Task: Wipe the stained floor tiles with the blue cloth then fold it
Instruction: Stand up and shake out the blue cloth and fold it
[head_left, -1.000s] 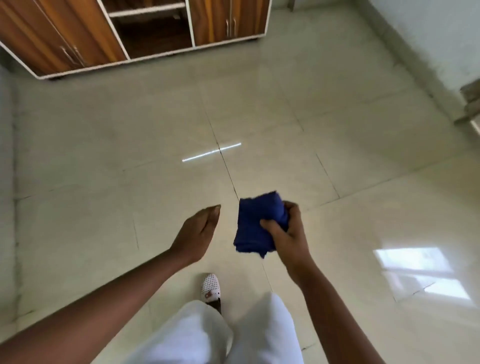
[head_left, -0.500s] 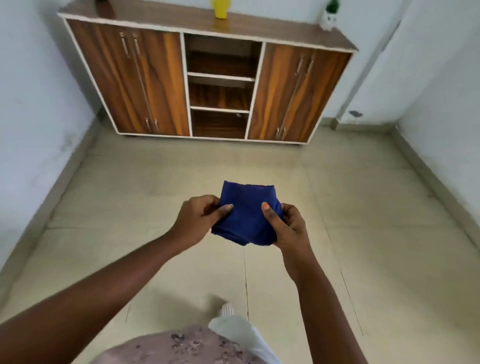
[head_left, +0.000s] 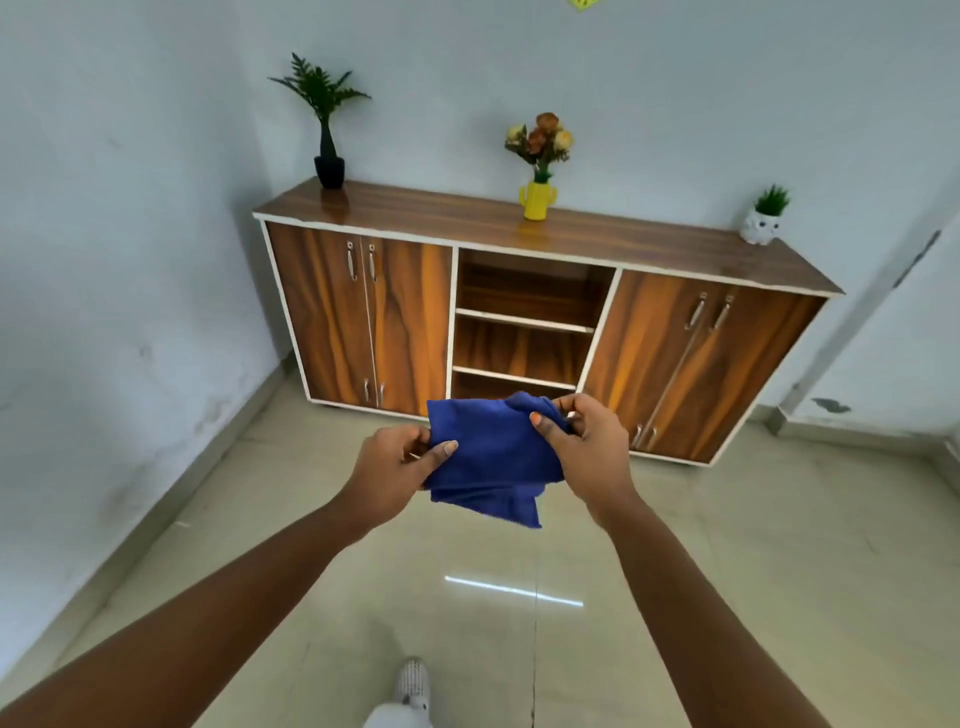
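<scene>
The blue cloth (head_left: 493, 457) hangs in the air in front of me, loosely bunched, with a corner drooping at its lower right. My left hand (head_left: 392, 470) pinches its left edge between thumb and fingers. My right hand (head_left: 589, 449) grips its upper right edge. Below them lie the glossy beige floor tiles (head_left: 727, 597), with a bright streak of reflected light; no stain shows from here.
A wooden sideboard (head_left: 519, 312) with open middle shelves stands against the far wall. On its top are a black potted plant (head_left: 328, 130), a yellow vase of flowers (head_left: 539, 176) and a small white planter (head_left: 762, 221). White walls close in left and right. My shoe (head_left: 413, 686) shows below.
The view has tilted up from the floor to the sideboard and wall. My left hand joined the right on the cloth, and the cloth has been pulled wider between both hands.
</scene>
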